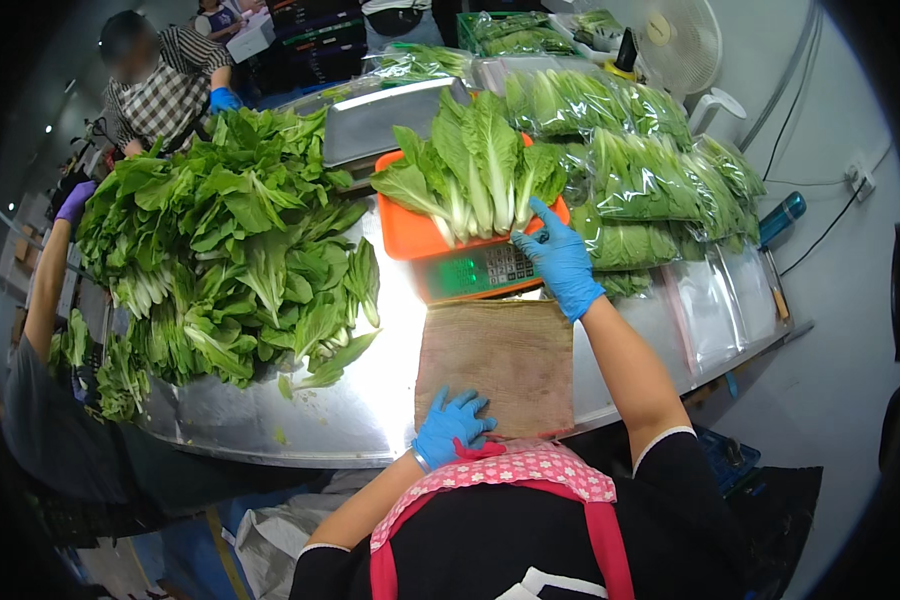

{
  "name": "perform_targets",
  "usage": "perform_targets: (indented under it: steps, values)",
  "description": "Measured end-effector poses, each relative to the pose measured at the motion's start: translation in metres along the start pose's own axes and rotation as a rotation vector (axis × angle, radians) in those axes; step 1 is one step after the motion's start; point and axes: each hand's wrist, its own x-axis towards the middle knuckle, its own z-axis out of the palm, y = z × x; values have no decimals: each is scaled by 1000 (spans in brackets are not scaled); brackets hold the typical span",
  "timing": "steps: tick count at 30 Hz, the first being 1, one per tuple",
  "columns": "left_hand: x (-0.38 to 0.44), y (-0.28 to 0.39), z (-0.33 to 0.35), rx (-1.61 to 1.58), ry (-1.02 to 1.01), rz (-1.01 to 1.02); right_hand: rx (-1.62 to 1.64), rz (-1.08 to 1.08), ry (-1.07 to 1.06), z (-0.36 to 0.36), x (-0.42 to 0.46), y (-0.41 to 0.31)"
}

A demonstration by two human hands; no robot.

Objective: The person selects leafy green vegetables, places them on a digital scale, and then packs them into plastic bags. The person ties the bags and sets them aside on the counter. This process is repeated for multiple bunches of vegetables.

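Observation:
My right hand (557, 255), in a blue glove, is at the front right of an orange weighing tray (401, 231). Its thumb and forefinger lie about the white stem end of the rightmost leafy green (534, 180); whether they grip it is unclear. Several more pale-stemmed greens (484, 150) fan out in the tray, leaves pointing away from me. Below the tray is the scale's lit green display (459, 276), beside a keypad. My left hand (451, 431), also blue-gloved, rests with fingers spread on the near left corner of a brown cloth-like mat (495, 367).
A large heap of loose greens (225, 225) covers the left of the metal table (285, 435). Bagged greens (645, 176) are stacked at right, near clear plastic bags (720, 307) and a fan (679, 45). Co-workers' gloved hands (75, 201) (225, 100) are near the heap.

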Motion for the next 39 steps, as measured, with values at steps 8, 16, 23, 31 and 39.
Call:
perform_targets:
  steps: [8, 16, 23, 31, 39]
  values:
    - [-5, -13, 29, -345, 124, -69, 111, -36, -91, 12, 20, 11]
    - [-1, -13, 23, -420, 140, -61, 105, -130, -124, -3, 33, 18]
    - [-1, -10, 23, -404, 179, -57, -109, -153, -127, -1, 37, 21]
    - [-2, -11, 29, -462, 188, -57, -509, -296, 205, 3, 36, 21]
    - [-2, -7, 19, -413, 189, -36, -197, -494, 400, -21, 82, 20]
